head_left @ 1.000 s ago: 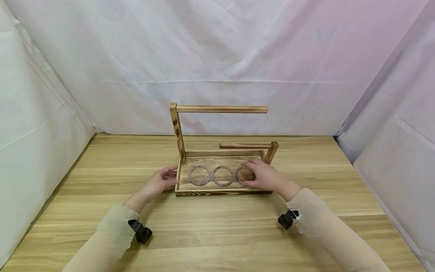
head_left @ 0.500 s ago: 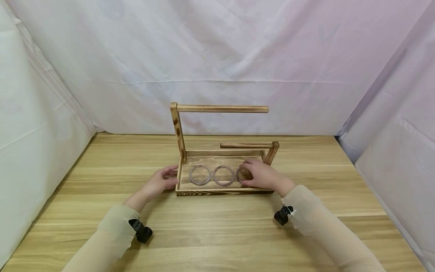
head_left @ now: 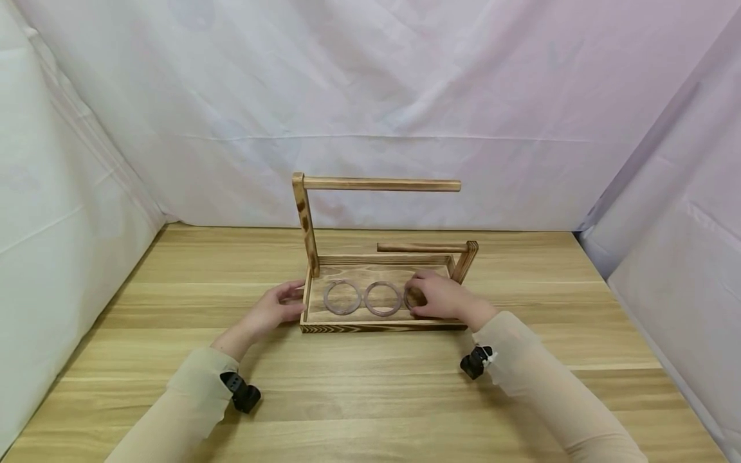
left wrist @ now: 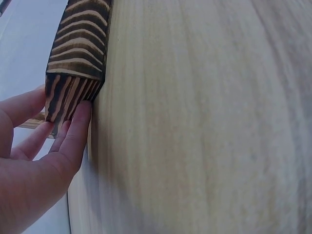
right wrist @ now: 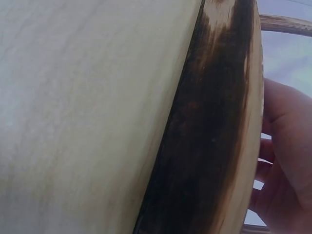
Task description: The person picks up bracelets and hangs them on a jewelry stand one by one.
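A scorched-wood jewelry stand with a shallow tray (head_left: 382,327) and two horizontal bars stands on the table. Inside the tray, a left bangle (head_left: 327,307), a middle bangle (head_left: 382,314) and a right bangle (head_left: 406,296) lie flat in a row, translucent and purplish-grey. My right hand (head_left: 442,298) reaches over the tray's front wall, thumb and fingers curled round the right bangle and covering much of it. In the right wrist view that wall hides the fingertips. At the tray's left end, my left hand (head_left: 273,312) rests its extended fingertips against the striped end face (left wrist: 66,95).
The tall upper bar (head_left: 382,184) runs right from the left post (head_left: 308,231). A lower bar (head_left: 421,247) runs left from the short right post (head_left: 465,262), just behind my right hand. Pale cloth (head_left: 370,96) hangs round the wooden table (head_left: 359,392).
My right hand has slid slightly left over the right bangle, its wrist drawing inward. The left hand stays at the tray's end. The whole scene shifts slightly with the head camera.
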### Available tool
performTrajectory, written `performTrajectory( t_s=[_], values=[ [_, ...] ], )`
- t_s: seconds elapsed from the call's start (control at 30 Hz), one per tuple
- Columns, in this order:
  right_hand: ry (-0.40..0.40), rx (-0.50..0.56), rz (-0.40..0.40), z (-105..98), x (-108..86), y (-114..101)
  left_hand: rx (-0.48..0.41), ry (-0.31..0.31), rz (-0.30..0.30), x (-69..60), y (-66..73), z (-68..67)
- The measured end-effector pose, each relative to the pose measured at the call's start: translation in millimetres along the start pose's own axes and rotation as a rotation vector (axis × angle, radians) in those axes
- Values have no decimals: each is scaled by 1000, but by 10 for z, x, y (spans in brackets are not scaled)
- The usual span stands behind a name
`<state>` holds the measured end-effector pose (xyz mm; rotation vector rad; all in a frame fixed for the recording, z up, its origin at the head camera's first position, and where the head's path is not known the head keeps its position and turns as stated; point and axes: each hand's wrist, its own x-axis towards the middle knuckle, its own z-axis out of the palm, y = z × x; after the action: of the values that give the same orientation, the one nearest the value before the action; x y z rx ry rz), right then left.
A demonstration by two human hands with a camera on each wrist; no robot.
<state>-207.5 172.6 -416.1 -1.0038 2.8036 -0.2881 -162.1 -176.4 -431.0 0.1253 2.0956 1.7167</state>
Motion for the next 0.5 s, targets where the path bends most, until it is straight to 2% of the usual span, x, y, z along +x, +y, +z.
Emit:
performTrajectory(
  t_s=[0.23, 0.5],
  values=[
    [-40, -9, 38, -38, 26, -35, 4, 4, 0, 7, -4, -3],
    [-51, -26, 46, -60, 43, -62, 3, 8, 5, 7, -14, -5]
  ],
)
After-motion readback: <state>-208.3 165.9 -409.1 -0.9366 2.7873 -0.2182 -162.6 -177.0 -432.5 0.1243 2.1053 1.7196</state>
